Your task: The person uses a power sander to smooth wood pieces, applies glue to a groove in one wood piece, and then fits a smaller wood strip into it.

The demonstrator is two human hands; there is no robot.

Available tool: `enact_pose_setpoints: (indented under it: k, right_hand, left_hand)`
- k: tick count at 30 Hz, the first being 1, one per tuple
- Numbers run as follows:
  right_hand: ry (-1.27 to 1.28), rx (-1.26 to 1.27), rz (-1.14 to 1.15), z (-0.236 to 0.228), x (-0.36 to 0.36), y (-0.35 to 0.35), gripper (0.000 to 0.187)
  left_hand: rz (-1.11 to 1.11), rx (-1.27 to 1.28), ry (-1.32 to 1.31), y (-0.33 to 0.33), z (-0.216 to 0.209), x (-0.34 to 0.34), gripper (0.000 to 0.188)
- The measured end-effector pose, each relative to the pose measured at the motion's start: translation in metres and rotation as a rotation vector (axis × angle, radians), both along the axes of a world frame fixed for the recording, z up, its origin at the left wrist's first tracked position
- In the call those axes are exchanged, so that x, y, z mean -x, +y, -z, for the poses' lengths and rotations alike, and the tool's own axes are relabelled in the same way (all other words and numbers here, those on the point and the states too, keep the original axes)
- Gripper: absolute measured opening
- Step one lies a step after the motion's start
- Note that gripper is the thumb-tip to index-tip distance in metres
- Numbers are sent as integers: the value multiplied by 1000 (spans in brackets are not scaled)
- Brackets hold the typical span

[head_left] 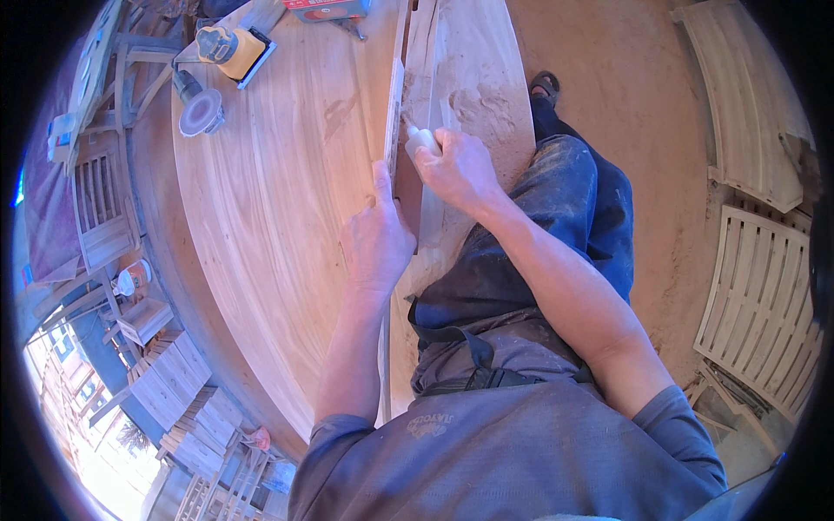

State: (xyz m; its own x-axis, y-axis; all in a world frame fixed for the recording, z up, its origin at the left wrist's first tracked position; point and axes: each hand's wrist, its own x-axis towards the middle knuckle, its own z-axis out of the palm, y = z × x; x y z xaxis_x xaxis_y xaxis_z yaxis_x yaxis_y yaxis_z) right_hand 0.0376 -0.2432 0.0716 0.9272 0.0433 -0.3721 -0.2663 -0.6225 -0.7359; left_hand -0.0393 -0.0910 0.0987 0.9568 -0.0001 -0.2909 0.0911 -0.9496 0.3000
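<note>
A large pale wooden tabletop (278, 156) with a curved outer edge lies in front of me. A long gap runs down it, parting off a narrower wooden panel (469, 43) on the right. My left hand (378, 234) rests on the tabletop beside this gap, index finger stretched along the edge, its other fingers partly hidden. My right hand (459, 169) is closed round a small white squeeze bottle (421, 141), tilted so its narrow tip points at the gap's edge. Sawdust (486, 113) lies on the right panel near that hand.
A yellow power sander (230, 50) and a round clear-lidded tub (201, 113) are at the tabletop's far left. A red and blue box (330, 9) sits at the far edge. Slatted wooden panels (756, 295) stand on the right; stacked wooden pieces (174, 382) are at lower left.
</note>
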Motion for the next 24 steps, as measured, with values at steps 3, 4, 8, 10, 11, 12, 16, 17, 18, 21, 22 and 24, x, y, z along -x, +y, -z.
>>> enact_pose_setpoints:
  k: [3,4,8,10,11,12,16,17,18,21,22,24]
  right_hand:
    - [20,3,-17,-3,-1,-1,35]
    - [28,-2,-18,-4,-1,-1,35]
    - [-17,-72,68,3,7,-5,31]
    - [-38,-193,184,19,15,-8,25]
    - [-28,-284,255,29,18,-9,22]
    - [-18,-375,326,35,20,-9,20]
    - [-217,-452,406,52,-7,-10,25]
    - [-212,-442,425,50,-21,-9,26]
    - [-206,-432,446,45,-35,-8,27]
    - [-281,-301,413,30,-75,-9,29]
    - [-331,-315,425,29,-87,-7,28]
    - [-430,-343,446,32,-109,1,27]
  left_hand:
    - [-7,6,-2,1,1,1,64]
    - [-5,2,-2,1,1,1,64]
    - [-5,-21,20,-1,-6,-1,65]
    - [-5,-23,28,-2,-8,-2,65]
    - [-5,-19,24,-2,-7,-2,66]
    - [-5,-15,22,-2,-6,-2,66]
    - [1,-32,28,-3,-11,-3,66]
    - [1,-36,24,-3,-11,-3,66]
    - [3,-43,20,-3,-11,-3,65]
    - [-6,-6,-22,-2,-13,-2,63]
    - [-2,-5,5,-2,-14,-3,67]
    - [3,-4,58,-3,-16,-6,76]
